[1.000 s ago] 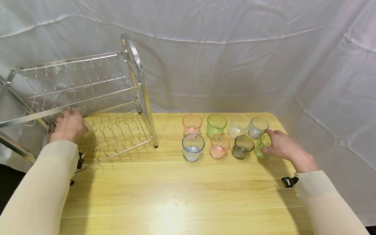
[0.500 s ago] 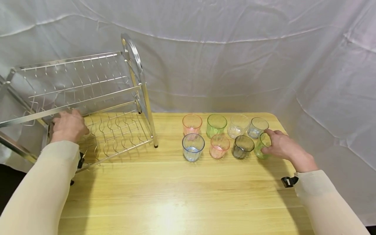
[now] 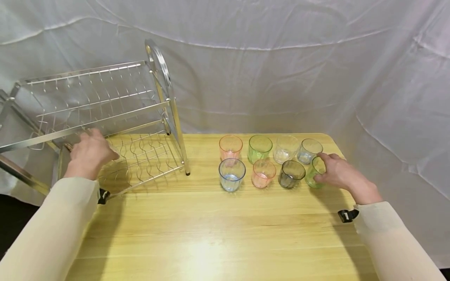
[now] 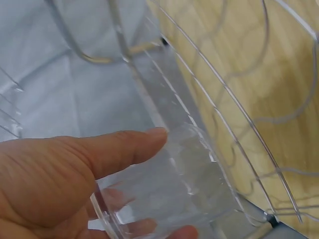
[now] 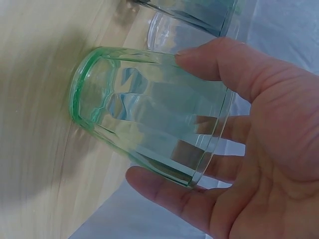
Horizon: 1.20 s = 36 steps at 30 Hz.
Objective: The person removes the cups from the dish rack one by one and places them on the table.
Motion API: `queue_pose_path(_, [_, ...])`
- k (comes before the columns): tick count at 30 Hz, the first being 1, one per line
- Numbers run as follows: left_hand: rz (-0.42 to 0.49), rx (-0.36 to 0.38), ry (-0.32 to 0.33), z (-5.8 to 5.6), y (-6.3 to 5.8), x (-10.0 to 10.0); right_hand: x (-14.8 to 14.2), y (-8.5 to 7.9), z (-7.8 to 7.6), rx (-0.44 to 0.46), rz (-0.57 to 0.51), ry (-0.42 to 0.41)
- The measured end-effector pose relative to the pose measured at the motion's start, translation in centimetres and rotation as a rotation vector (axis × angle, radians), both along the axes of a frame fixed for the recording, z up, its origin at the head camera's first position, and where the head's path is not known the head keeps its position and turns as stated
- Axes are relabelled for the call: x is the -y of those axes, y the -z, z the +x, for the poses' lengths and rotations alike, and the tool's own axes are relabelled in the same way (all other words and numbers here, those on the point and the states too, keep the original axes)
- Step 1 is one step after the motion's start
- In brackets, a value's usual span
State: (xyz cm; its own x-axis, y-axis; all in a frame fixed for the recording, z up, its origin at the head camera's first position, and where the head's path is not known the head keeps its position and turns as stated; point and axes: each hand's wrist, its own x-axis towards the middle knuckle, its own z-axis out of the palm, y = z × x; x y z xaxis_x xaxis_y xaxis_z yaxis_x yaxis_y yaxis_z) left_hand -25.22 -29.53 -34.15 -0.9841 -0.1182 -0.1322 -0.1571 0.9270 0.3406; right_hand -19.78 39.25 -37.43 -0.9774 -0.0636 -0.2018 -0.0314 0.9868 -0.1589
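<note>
My left hand (image 3: pixel 91 150) is within the lower tier of the metal rack (image 3: pixel 159 104). In the left wrist view, it holds a clear glass (image 4: pixel 194 169) between thumb and fingers, with several fingertips showing through the wall. The glass lies close to the tier's wires. At the right, my right hand (image 3: pixel 339 171) grips a green glass (image 5: pixel 149 104) near its rim, thumb on one side and fingers round the other. That glass stands at the near right end of two rows of glasses.
Nearby stand a black-tinted glass (image 3: pixel 291 174), two pink glasses (image 3: pixel 263 174), a blue-rimmed glass (image 3: pixel 232 175), another green glass (image 3: pixel 260 150), a clear glass (image 3: pixel 285 150) and a bluish glass (image 3: pixel 309 151). Pale cloth (image 3: pixel 260 86) hangs behind the wooden table (image 3: pixel 211 230).
My left hand has shifted slightly to the right within the rack's lower tier. The right hand stays at the green glass, and the other glasses have not moved.
</note>
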Motion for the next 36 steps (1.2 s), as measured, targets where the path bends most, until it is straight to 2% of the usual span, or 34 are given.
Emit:
queue_pose_path(4, [0.0,-0.005,0.019,1.2,-0.3,-1.0,-0.1,0.1,0.2,0.001,-0.017,-0.002])
queue_pose_path(11, [-0.084,-0.026,0.073,2.6,-1.1,-2.2,-0.2,0.2,0.8,-0.015,-0.033,0.003])
queue_pose_path(19, [-0.019,-0.026,0.083,4.6,-2.0,-3.5,0.4,-0.3,1.8,-0.126,-0.024,-0.014])
queue_pose_path(23, [0.029,-0.056,0.112,5.7,-1.9,-4.1,1.3,-0.3,2.3,-0.252,-0.032,-0.036])
queue_pose_path(27, [0.067,-0.086,0.133,6.7,-1.8,-5.1,2.7,-0.3,2.6,-0.447,-0.047,-0.083])
queue_pose_path(32, [0.137,-0.127,0.173,7.7,-1.5,-6.5,4.7,0.1,2.6,-0.717,-0.116,-0.212])
queue_pose_path(36, [0.219,-0.094,0.202,8.3,-1.1,-7.6,6.3,0.7,2.6,-0.838,-0.182,-0.323])
